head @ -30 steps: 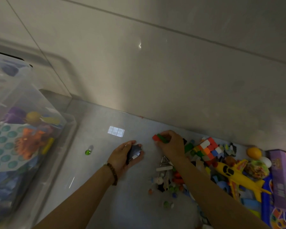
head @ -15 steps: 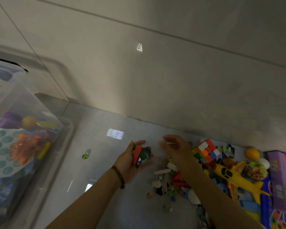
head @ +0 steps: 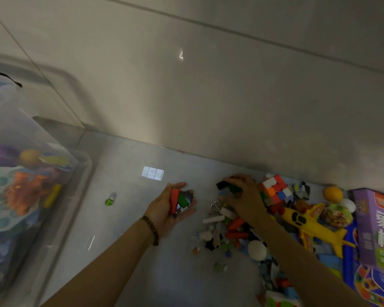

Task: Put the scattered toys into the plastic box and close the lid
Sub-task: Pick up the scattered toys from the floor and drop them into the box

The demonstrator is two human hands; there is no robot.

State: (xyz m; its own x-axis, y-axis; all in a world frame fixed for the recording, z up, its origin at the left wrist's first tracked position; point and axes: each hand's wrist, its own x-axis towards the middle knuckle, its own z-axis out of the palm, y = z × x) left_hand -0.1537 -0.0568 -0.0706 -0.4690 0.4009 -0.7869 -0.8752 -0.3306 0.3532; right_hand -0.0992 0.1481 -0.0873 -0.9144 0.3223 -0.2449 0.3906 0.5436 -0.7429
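The left hand (head: 164, 212) cups a red plastic block (head: 173, 199) (palm up); the right hand (head: 246, 199) clutches small dark blocks (head: 225, 185) atop the scattered toy pile (head: 231, 232), right. The clear plastic box (head: 83, 167) stands left, beyond a green glass marble (head: 108, 202).

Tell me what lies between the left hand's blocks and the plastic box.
Nothing that blocks the way. The left hand grips red and green blocks. Between it and the plastic box, the floor holds only a small green marble, which is low enough to pass over.
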